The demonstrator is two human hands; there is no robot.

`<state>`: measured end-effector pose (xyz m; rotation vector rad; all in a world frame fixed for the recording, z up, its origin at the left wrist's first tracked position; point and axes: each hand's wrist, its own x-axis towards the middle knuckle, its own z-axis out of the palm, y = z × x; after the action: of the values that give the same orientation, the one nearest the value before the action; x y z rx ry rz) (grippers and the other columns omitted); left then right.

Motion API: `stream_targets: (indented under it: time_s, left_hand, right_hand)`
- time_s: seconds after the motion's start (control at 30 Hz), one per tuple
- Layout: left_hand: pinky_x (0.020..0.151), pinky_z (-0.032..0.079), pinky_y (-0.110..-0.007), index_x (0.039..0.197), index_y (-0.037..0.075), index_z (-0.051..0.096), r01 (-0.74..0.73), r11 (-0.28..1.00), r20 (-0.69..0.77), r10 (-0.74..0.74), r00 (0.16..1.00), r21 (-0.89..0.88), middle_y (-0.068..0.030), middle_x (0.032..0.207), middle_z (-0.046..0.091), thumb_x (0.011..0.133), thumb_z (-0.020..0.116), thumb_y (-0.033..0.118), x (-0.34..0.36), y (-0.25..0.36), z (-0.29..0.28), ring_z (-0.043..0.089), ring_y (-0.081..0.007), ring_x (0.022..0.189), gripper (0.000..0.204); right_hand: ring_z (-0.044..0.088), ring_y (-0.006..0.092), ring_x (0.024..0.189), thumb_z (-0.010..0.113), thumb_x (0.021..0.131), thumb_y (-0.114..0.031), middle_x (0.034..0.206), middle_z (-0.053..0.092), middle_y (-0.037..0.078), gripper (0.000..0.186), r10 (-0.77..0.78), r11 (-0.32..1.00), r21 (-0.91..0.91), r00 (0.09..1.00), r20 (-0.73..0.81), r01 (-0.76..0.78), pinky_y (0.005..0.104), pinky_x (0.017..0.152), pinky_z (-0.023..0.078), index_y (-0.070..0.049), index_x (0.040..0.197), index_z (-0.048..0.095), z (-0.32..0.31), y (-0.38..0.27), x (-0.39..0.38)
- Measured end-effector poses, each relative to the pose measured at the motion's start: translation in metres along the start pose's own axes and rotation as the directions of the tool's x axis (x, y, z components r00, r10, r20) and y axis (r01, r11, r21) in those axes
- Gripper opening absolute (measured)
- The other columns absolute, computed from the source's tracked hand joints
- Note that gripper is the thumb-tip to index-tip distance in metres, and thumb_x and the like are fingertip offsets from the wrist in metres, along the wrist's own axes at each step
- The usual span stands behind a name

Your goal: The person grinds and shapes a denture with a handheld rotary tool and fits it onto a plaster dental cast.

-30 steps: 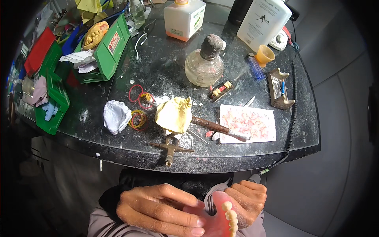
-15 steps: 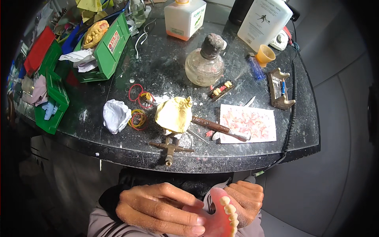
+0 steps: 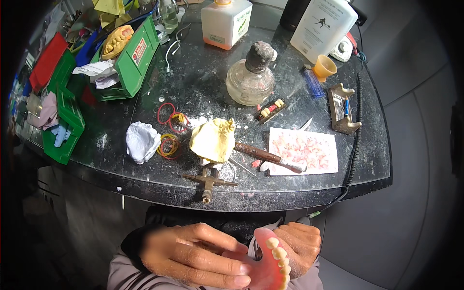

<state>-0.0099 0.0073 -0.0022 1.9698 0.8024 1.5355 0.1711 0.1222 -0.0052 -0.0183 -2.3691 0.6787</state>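
My left hand (image 3: 200, 253) grips a pink denture (image 3: 268, 268) with a row of cream teeth along its right edge, fingertips pressed on the pink base. Just right of it and partly behind it, my right hand (image 3: 295, 244) is closed round a grey handpiece (image 3: 303, 220) on a cord, mostly hidden by the fingers. Both hands are below the bench's front edge. Nearest on the bench are a brass cross-shaped tool (image 3: 209, 183), a yellow plaster cast (image 3: 212, 137) with a wooden-handled instrument beside it (image 3: 266, 155), and a white paper with pink shavings (image 3: 304, 150).
Dark speckled bench (image 3: 116, 145) holds a white cast (image 3: 141, 142), rubber bands, green bins (image 3: 140, 58), a glass burner (image 3: 249, 87), plastic jugs (image 3: 227, 26), an orange cup (image 3: 324, 67), a blue lighter, a small tool rest (image 3: 338, 108). A coiled cord (image 3: 358, 125) runs down the right side.
The denture has shifted slightly left and up, and my right hand has edged slightly left with it. The bench items have not moved.
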Motion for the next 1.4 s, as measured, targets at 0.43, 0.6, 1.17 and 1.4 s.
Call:
stream_targets:
  time_s: [0.43,0.6,1.17,1.4]
  left_hand:
    - [0.076,0.051,-0.038,0.093,-0.005,0.064,0.003,1.0,-0.034,-0.004,0.999,-0.013,-0.0151,0.099,0.06,0.085,0.056,0.018,-0.005,-0.002,0.0,0.055,-0.0328,0.088,0.025]
    - [0.076,0.051,-0.037,0.094,-0.004,0.064,0.017,1.0,-0.033,-0.016,0.999,0.024,-0.0142,0.098,0.06,0.083,0.057,0.016,-0.007,-0.001,-0.001,0.055,-0.0324,0.089,0.024]
    - [0.079,0.05,-0.038,0.094,0.0,0.065,0.045,0.999,-0.009,-0.045,0.999,-0.003,-0.0108,0.101,0.06,0.077,0.063,0.006,-0.005,0.0,-0.001,0.055,-0.0325,0.095,0.018]
    - [0.083,0.049,-0.041,0.096,0.0,0.064,0.088,0.995,0.029,-0.086,0.996,-0.048,-0.0113,0.103,0.06,0.078,0.061,0.007,-0.004,0.002,-0.002,0.054,-0.0342,0.098,0.019]
  right_hand:
    - [0.039,0.0143,0.036,0.068,0.062,-0.017,0.05,0.04,0.003,0.046,0.019,0.998,0.052,1.0,0.021,-0.02,0.0277,0.034,0.029,0.007,0.1,0.058,0.005,0.003,-0.001]
    - [0.04,0.0148,0.036,0.053,0.041,-0.018,0.051,0.044,0.004,0.036,0.175,0.977,0.114,0.984,0.041,-0.178,0.0262,0.034,0.025,0.004,0.069,0.055,0.012,-0.003,0.0]
    - [0.037,0.0138,0.036,0.049,0.037,-0.02,0.051,0.042,0.004,0.038,0.07,0.997,-0.022,0.997,0.043,-0.069,0.0257,0.035,0.023,0.003,0.066,0.053,0.005,0.0,0.002]
    - [0.036,0.0136,0.036,0.047,0.037,-0.022,0.051,0.042,0.004,0.034,0.086,0.996,-0.023,0.996,0.035,-0.085,0.0256,0.034,0.022,0.002,0.061,0.052,0.001,0.0,0.003]
